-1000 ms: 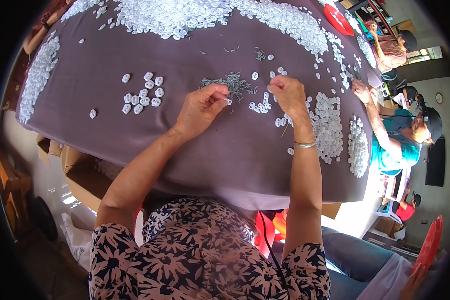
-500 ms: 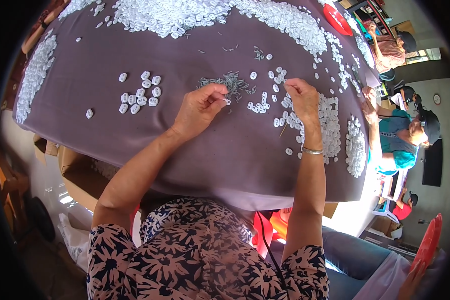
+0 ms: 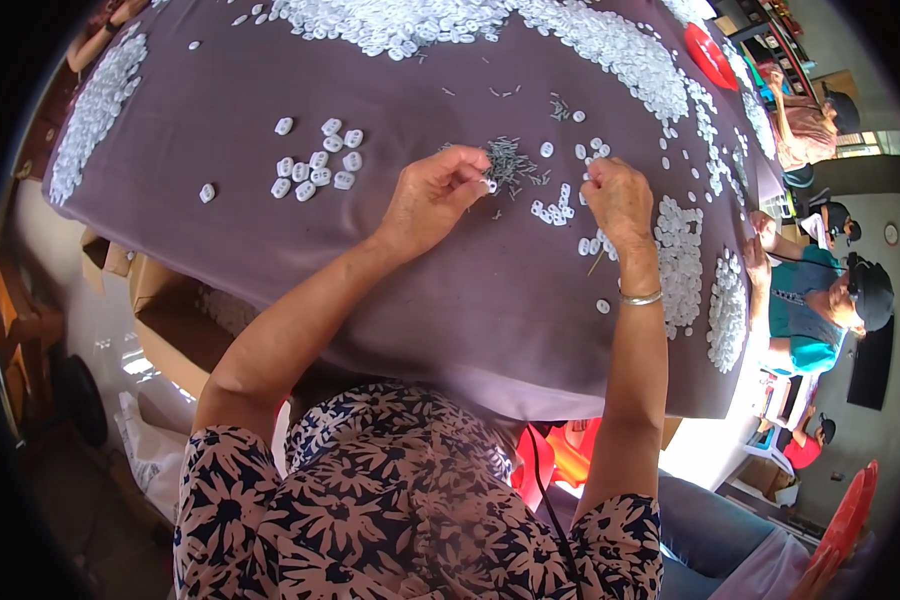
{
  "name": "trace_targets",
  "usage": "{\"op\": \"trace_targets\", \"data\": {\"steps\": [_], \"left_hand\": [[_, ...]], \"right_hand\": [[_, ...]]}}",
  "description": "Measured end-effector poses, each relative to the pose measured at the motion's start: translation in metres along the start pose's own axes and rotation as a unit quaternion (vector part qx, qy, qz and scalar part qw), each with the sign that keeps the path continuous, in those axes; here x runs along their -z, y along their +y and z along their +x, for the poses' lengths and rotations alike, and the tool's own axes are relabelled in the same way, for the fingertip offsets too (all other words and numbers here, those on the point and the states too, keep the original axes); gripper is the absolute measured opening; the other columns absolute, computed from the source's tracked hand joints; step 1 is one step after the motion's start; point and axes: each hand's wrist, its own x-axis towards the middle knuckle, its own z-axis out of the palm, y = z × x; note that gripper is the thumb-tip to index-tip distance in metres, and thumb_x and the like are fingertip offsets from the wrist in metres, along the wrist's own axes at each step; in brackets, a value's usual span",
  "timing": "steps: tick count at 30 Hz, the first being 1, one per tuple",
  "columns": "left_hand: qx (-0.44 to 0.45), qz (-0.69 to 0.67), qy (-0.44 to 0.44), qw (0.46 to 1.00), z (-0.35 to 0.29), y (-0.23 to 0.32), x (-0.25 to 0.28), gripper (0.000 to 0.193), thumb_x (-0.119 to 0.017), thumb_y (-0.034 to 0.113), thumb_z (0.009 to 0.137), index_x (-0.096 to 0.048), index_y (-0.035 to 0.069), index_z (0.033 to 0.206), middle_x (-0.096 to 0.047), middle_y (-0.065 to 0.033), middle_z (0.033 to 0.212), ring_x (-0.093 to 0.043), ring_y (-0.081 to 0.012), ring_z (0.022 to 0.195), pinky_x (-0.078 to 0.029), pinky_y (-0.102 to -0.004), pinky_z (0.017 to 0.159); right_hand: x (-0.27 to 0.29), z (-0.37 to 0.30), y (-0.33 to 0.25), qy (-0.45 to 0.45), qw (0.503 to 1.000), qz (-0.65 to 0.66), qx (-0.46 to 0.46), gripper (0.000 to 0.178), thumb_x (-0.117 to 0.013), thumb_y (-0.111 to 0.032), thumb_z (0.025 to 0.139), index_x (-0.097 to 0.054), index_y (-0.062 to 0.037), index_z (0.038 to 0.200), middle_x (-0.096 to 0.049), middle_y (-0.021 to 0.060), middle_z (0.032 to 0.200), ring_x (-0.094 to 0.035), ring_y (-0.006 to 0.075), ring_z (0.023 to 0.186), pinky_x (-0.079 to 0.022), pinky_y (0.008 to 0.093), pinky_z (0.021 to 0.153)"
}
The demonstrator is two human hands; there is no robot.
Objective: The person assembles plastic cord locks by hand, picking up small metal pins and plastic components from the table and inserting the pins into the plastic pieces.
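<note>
My left hand pinches a small white oval plastic piece between thumb and index finger. Just beyond its fingertips lies a loose pile of short grey metal pins. To the right, my right hand has its thumb and fingers pressed together; whatever is between them is too small or hidden to name. Under and beside that hand are more white oval pieces. Between the two hands sits a small cluster of white pieces, some standing on edge. A group of thicker white ovals lies left of my left hand.
Large heaps of white pieces cover the far side of the brown cloth-covered table. More heaps lie at the left edge and right side. A red dish stands far right. Other people sit along the right.
The whole view has shifted, carrying the table contents right and slightly up. Relative to the pieces, my right hand has moved a little left and nearer. My left hand still pinches its white piece.
</note>
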Motion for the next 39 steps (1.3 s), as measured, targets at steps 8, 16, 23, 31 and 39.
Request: {"op": "trace_targets", "data": {"steps": [8, 16, 23, 31, 39], "left_hand": [[0.003, -0.001, 0.095, 0.995, 0.002, 0.012, 0.010, 0.021, -0.061, -0.005, 0.086, -0.059, 0.005, 0.105, -0.058, 0.0028, 0.082, -0.051, -0.0030, 0.074, -0.044, -0.0200, 0.067], [-0.031, 0.027, 0.084, 0.996, 0.007, 0.001, 0.011, 0.023, -0.060, 0.001, 0.089, -0.059, 0.007, 0.111, -0.060, 0.0030, 0.085, -0.051, -0.0017, 0.070, -0.043, -0.0180, 0.056], [-0.019, 0.046, 0.070, 0.996, 0.007, 0.003, 0.012, 0.023, -0.058, -0.001, 0.089, -0.059, 0.007, 0.111, -0.060, 0.0019, 0.087, -0.053, -0.0028, 0.075, -0.044, -0.0178, 0.058], [0.003, 0.026, 0.061, 0.998, 0.006, 0.004, 0.010, 0.023, -0.057, -0.003, 0.090, -0.057, 0.006, 0.111, -0.059, 0.0017, 0.089, -0.055, -0.0044, 0.081, -0.047, -0.0199, 0.072], [-0.014, 0.023, 0.053, 0.998, 0.005, 0.004, 0.010, 0.025, -0.058, -0.003, 0.090, -0.057, 0.006, 0.112, -0.058, 0.0023, 0.088, -0.053, -0.0028, 0.081, -0.046, -0.0200, 0.072]], "right_hand": [[0.005, -0.008, -0.019, 0.107, 0.990, 0.091, -0.007, 0.010, -0.062, 0.002, 0.080, -0.064, -0.0037, 0.087, -0.061, 0.0070, 0.073, -0.060, 0.0187, 0.062, -0.046, 0.0293, 0.057], [-0.006, -0.018, -0.076, -0.120, 0.928, 0.353, 0.005, 0.006, -0.065, 0.003, 0.081, -0.063, -0.0016, 0.085, -0.055, -0.0023, 0.074, -0.047, 0.0044, 0.063, -0.039, 0.0203, 0.056], [-0.010, -0.012, -0.086, -0.133, 0.919, 0.371, 0.012, 0.006, -0.067, 0.000, 0.079, -0.063, -0.0007, 0.083, -0.055, -0.0013, 0.073, -0.047, 0.0053, 0.061, -0.039, 0.0226, 0.055], [-0.017, -0.009, -0.115, -0.127, 0.962, 0.241, 0.030, 0.017, -0.075, -0.012, 0.072, -0.062, -0.0002, 0.074, -0.059, 0.0068, 0.071, -0.055, 0.0206, 0.058, -0.044, 0.0356, 0.056], [-0.016, -0.020, -0.101, -0.119, 0.922, 0.368, 0.017, 0.004, -0.066, 0.001, 0.077, -0.063, -0.0011, 0.076, -0.057, -0.0012, 0.064, -0.051, 0.0054, 0.057, -0.041, 0.0227, 0.051]]}}
